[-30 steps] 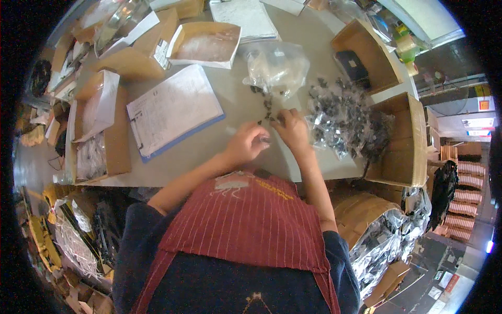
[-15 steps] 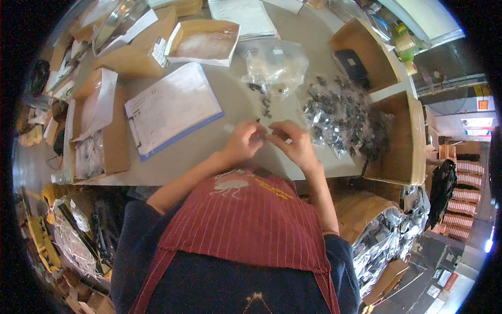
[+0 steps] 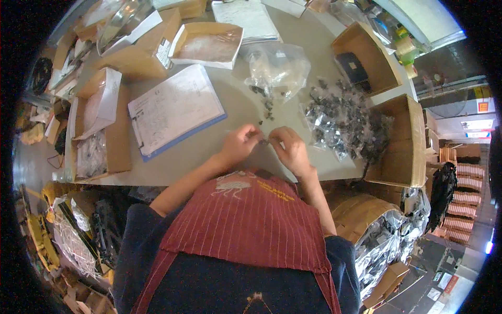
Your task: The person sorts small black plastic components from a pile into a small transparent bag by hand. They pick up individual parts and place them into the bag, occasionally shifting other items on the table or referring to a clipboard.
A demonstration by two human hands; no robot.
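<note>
Small dark part [image 3: 264, 141], one, details too small to tell: between the hands, above the middle of the near edge of the worktable [image 3: 162, 171], pinched by thumb and forefinger of the left hand [image 3: 241, 144]; right hand [image 3: 289, 150], fingertips bunched beside it, whether gripping cannot be told. Loose black pieces [image 3: 269, 109], short line, beyond the hands; clear plastic bag [image 3: 280, 65], at the line's far end, toward the far edge. Clipboard with papers [image 3: 178, 110], blue-backed, toward the left edge; heap of black pieces in clear bags [image 3: 337, 118], toward the right edge.

hands [image 3: 291, 152] — two | blue clipboard [image 3: 175, 112]: one | maroon apron [image 3: 246, 225]: one | small dark pieces [image 3: 342, 112] — too many to count
</note>
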